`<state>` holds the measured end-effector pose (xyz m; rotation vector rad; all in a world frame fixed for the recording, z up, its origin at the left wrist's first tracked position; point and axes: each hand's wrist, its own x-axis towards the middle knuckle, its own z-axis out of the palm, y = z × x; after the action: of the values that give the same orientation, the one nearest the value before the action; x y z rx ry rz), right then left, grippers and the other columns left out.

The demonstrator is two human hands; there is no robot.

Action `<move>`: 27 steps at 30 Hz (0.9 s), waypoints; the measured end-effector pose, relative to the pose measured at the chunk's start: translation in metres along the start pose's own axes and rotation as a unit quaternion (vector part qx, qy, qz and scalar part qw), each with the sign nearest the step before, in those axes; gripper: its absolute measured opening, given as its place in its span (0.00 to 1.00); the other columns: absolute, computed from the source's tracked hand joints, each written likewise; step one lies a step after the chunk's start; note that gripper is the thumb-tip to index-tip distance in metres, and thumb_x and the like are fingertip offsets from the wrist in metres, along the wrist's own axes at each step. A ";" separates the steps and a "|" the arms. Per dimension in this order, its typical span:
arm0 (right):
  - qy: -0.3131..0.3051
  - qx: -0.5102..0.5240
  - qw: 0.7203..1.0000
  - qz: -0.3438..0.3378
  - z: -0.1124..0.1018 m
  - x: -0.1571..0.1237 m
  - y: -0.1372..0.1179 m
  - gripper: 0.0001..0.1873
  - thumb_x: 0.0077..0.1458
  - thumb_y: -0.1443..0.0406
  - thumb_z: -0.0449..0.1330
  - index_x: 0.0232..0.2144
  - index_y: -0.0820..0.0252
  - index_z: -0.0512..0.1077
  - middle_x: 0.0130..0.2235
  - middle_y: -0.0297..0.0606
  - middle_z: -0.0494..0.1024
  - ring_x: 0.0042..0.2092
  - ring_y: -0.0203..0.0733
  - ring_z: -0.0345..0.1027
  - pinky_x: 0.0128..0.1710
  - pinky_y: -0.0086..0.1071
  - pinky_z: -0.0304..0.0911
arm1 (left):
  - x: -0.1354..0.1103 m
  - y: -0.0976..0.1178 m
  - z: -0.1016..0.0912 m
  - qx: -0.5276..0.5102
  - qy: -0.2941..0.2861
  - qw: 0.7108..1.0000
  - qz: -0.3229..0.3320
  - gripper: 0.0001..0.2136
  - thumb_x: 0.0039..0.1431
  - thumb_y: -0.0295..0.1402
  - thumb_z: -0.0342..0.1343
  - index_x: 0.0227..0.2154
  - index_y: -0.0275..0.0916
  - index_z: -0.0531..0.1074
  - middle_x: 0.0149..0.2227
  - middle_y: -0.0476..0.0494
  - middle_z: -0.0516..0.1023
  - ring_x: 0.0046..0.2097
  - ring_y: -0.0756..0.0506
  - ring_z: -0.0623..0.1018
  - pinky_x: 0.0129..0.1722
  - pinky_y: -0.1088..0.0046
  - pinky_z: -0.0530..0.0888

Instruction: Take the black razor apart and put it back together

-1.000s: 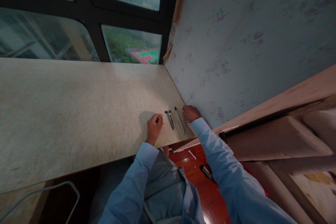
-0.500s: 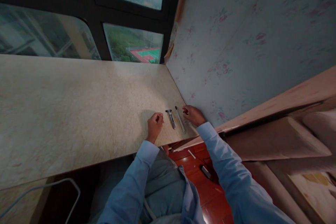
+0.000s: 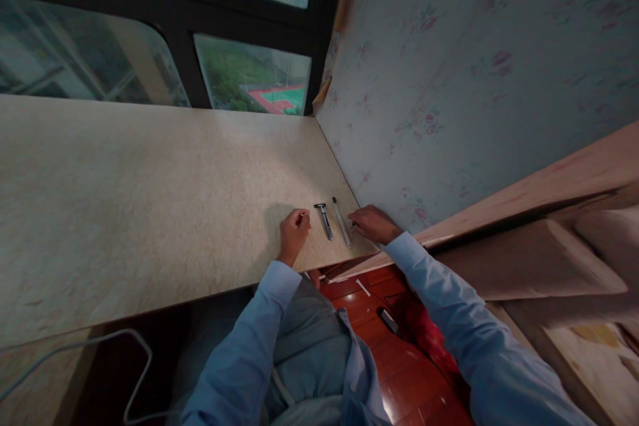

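A razor (image 3: 325, 221) with a dark head and a silver-and-black handle lies on the pale marbled tabletop (image 3: 164, 193). Parallel to it, just to the right, lies a slim pale stick with a dark tip (image 3: 342, 222), which looks like a toothbrush. To the left of the razor my left hand (image 3: 294, 234) rests, fingers curled closed; what they hold, if anything, is hidden. My right hand (image 3: 375, 223) is on the other side, beside the toothbrush, its fingers bent together and pointing down. Something small and dark shows under its fingertips, too small to name.
A flowered wall (image 3: 424, 93) bounds the tabletop on the right, and a dark window frame (image 3: 170, 20) stands at the back. A pale cable (image 3: 100, 339) loops at the lower left. On the red floor (image 3: 404, 373) lies a small dark-and-white object (image 3: 388, 321).
My right hand has moved slightly right and down toward the table, its fingers reaching lower. My left hand stays beside the razor. The camera view has shifted a little.
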<state>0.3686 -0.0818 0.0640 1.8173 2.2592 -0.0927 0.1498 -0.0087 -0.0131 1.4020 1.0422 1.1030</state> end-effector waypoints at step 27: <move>0.121 0.046 0.986 0.108 0.022 -0.047 -0.024 0.19 0.61 0.68 0.54 0.54 0.65 0.69 0.50 0.49 0.77 0.51 0.48 0.69 0.52 0.37 0.63 | -0.001 0.004 0.001 0.004 -0.005 1.000 -0.005 0.10 0.57 0.38 0.52 0.31 0.37 0.74 0.21 0.51 0.72 0.24 0.51 0.73 0.24 0.77 0.67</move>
<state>0.3578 -0.1366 0.0505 2.2169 2.2251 0.0662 0.1503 -0.0102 -0.0094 1.4067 1.0467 1.0833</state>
